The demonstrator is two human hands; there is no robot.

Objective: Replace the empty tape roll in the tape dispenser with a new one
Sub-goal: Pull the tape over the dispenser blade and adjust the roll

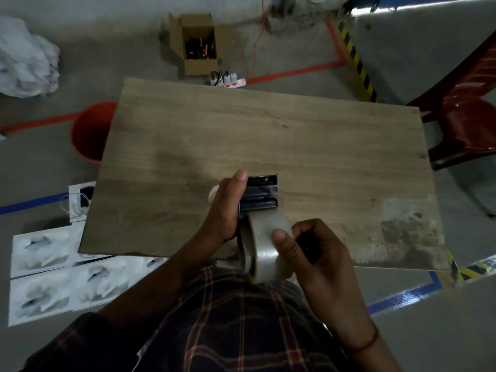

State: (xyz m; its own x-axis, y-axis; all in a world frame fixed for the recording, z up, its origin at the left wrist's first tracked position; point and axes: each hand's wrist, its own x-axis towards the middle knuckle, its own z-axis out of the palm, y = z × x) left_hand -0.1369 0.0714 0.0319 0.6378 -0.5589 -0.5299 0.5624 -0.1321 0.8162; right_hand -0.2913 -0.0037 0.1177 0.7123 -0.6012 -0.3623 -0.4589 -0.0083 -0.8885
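Observation:
A black tape dispenser with a metal blade plate at its far end is held just above the near edge of the wooden table. A clear tape roll sits in the dispenser's near part. My left hand grips the dispenser's left side, fingers reaching to the blade end. My right hand holds the roll and the dispenser's handle, thumb pressed on the roll's outer face. A small white round thing, mostly hidden behind my left hand, lies on the table.
An orange bucket stands under the table's left edge. White printed sheets lie on the floor at the left. An open cardboard box and a power strip sit beyond the table. A red plastic chair stands at the right.

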